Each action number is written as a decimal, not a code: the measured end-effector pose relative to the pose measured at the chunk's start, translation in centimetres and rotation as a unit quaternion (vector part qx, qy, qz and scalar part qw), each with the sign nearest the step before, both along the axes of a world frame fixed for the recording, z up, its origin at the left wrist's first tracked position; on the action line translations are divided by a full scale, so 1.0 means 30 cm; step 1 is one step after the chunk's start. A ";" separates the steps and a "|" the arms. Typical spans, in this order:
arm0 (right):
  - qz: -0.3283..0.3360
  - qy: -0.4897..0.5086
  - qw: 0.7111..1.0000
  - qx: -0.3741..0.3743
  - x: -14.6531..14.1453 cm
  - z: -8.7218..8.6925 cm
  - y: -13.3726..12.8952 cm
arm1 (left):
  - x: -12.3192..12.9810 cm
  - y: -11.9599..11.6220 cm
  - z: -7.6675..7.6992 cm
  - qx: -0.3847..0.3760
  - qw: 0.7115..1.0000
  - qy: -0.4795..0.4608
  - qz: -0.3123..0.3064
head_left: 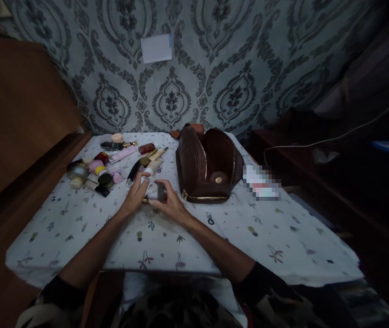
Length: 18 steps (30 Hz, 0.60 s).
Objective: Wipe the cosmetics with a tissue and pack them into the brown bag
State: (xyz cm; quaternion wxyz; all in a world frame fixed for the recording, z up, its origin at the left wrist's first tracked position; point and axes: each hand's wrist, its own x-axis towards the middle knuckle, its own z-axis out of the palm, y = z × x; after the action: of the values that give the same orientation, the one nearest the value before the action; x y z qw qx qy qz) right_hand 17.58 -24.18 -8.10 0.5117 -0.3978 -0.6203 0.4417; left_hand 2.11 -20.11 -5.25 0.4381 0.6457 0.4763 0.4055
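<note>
Close to the table's middle, my left hand [135,195] and my right hand [172,202] come together around a small grey container [155,192] with a whitish top. My right fingers and thumb wrap its right side. On its left side my left fingers are closed against it, partly hiding it; its exact kind is too dim to tell. Just beyond my left hand lie a pale tube [154,167] and a black curved item [133,171]. To the right of my hands a brown leather bag [191,166] stands unzipped, its dark inside showing.
Several cosmetics lie at the left, among them a pink tube [124,154], a dark red case [146,148] and a dark green-lidded jar [105,179]. A blurred-out item [262,183] lies right of the bag. Patterned cloth [249,246] covers the table; a wooden panel [20,109] rises left.
</note>
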 end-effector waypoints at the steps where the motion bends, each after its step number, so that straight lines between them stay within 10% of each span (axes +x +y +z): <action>1: -0.005 -0.020 1.000 0.013 -0.002 -0.005 0.001 | -0.001 0.004 0.000 0.001 1.000 -0.008 0.010; 18: 0.065 0.005 0.998 0.008 0.009 0.026 -0.007 | -0.020 0.060 -0.028 -0.176 0.956 -0.235 -0.015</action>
State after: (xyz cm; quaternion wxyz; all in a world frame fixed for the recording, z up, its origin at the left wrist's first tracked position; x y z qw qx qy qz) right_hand 17.85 -24.39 -7.34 0.4887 -0.3503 -0.6455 0.4710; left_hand 1.52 -18.32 -6.09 0.6508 0.4519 0.4139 0.4484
